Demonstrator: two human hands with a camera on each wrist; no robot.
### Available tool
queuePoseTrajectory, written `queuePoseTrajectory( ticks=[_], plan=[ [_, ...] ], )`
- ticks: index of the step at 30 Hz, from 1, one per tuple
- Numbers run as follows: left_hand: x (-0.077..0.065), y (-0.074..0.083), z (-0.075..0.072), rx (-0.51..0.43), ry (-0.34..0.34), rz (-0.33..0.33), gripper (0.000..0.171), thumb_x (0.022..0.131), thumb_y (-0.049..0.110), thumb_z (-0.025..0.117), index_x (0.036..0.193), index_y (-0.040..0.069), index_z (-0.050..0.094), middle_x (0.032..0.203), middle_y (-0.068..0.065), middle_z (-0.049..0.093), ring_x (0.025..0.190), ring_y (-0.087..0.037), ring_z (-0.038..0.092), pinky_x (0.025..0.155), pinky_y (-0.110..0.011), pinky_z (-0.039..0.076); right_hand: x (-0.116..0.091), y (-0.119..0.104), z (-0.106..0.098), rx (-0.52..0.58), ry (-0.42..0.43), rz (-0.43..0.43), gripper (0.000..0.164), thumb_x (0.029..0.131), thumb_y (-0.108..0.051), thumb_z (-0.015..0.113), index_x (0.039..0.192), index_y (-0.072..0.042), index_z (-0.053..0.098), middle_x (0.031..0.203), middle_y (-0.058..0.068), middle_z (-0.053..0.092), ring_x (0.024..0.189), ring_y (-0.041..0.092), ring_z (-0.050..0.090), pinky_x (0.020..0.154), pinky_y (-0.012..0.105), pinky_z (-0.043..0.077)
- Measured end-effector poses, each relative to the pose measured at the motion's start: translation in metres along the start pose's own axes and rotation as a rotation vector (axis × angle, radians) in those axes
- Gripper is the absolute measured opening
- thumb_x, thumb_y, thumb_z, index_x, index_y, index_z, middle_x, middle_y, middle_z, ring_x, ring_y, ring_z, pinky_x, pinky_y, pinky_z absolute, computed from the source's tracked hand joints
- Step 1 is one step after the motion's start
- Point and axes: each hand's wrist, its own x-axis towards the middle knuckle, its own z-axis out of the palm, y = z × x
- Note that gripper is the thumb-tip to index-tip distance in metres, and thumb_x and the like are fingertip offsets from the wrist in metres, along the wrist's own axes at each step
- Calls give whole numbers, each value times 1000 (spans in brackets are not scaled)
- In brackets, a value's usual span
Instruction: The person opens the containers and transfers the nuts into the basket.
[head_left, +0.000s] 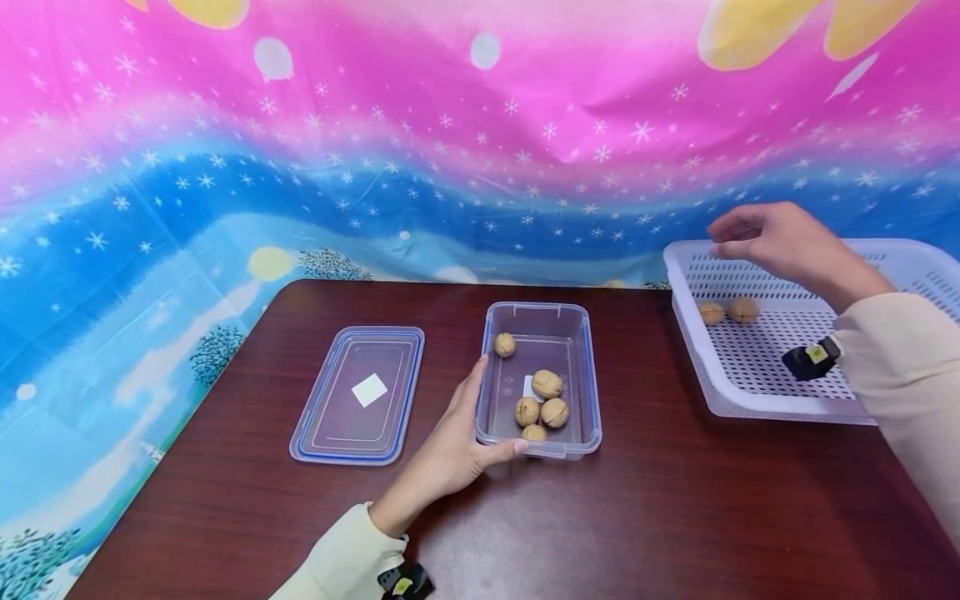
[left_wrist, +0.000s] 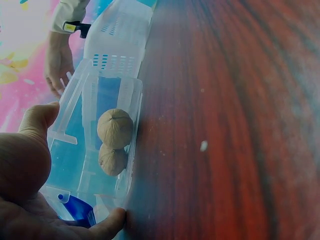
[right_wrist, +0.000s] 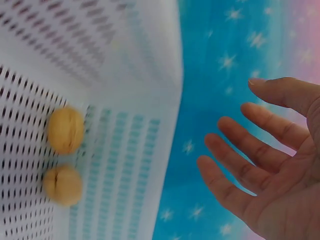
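A clear plastic food container point(head_left: 581, 367) with a blue seal stands without its lid mid-table and has several walnuts point(head_left: 547, 384) inside. My left hand point(head_left: 457, 442) holds its near left corner, thumb on the near rim and fingers along the left side. Two walnuts point(left_wrist: 115, 129) show through its wall in the left wrist view. My right hand point(head_left: 787, 246) is raised over the far left part of a white perforated basket point(head_left: 720, 400). Its fingers are spread and loosely bent, with nothing in them in the right wrist view. Two walnuts point(right_wrist: 65, 130) lie on the basket floor.
The container's lid point(head_left: 356, 396), blue-edged with a white square label, lies flat on the dark wooden table point(head_left: 570, 525) to the left. Behind the table hangs a pink and blue patterned cloth point(head_left: 420, 167). The basket stands at the table's right side.
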Motion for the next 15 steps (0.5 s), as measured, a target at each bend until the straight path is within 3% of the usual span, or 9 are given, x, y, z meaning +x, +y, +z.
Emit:
queuePoseTrajectory(
  ticks=[15],
  plan=[
    [1,-1,0,-7,2,25,119,83,36,89,170,24,9,172,-14,24,152,-36,36,121,-57,32,-17,-48,22,78,-19,-43,52,102,-36,68,144,-6,59,139,23,63,129,39,56,100,58,44]
  ],
)
